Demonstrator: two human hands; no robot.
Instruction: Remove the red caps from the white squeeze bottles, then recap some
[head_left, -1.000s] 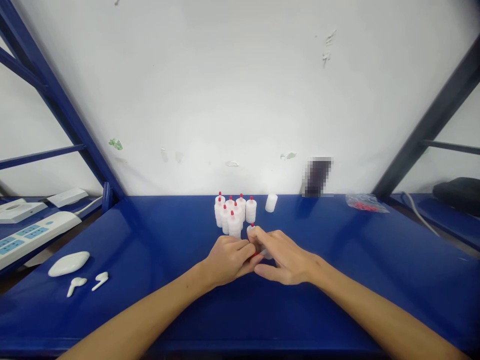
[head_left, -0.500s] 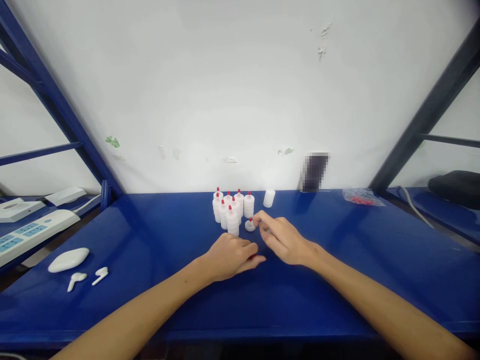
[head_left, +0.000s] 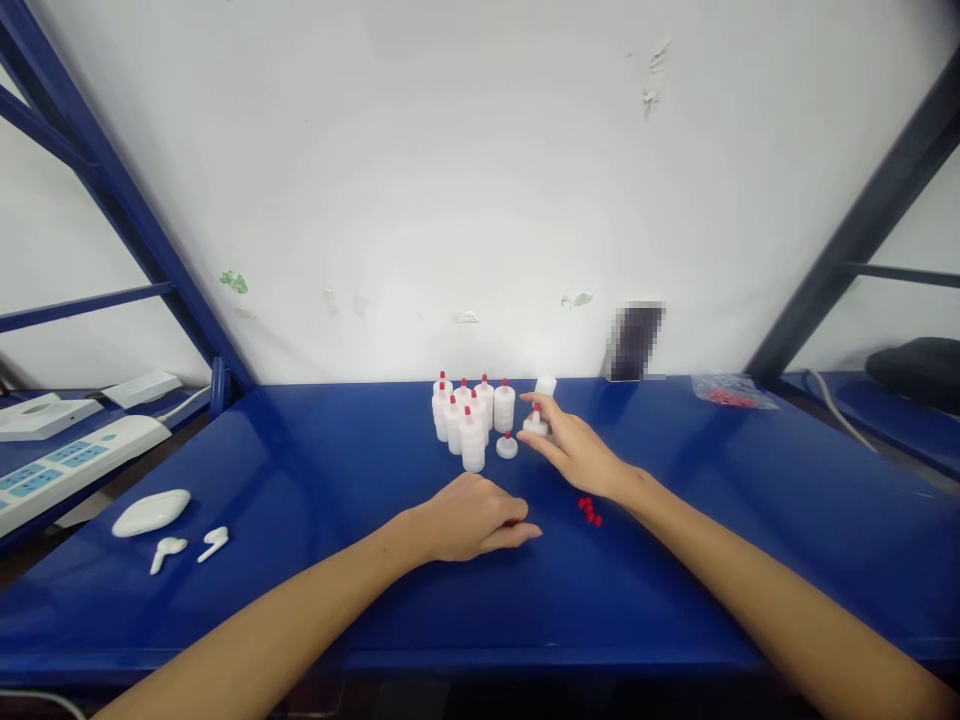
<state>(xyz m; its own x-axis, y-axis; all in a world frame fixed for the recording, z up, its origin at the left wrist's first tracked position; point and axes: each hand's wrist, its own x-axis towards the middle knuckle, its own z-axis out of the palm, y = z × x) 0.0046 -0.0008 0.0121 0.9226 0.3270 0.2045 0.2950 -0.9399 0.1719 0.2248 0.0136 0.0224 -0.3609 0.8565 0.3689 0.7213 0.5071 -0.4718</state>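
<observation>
My right hand [head_left: 574, 450] has its thumb and index finger around a white nozzle cap [head_left: 533, 425] with a red tip. The hand partly covers this cap. Just left of it, a similar red-tipped nozzle cap [head_left: 507, 447] stands on the blue table. My left hand [head_left: 480, 517] rests low over the table, its fingers curled under and its thumb stretched to the right; what they hold, if anything, is hidden. Several white bottles [head_left: 472, 445] with red tips stand grouped beyond it. Small red tips [head_left: 590, 511] lie loose below my right wrist.
Behind my right hand is a white bottle [head_left: 546, 385] without a nozzle. A clear bag of red pieces [head_left: 733, 392] lies at the back right. To the left are an earbud case [head_left: 151, 512], two earbuds [head_left: 166, 551] and a power strip [head_left: 82, 470].
My right hand has moved up and away from the standing nozzle cap. A second red-tipped nozzle cap now shows between its fingers, and the loose red tips have come into view.
</observation>
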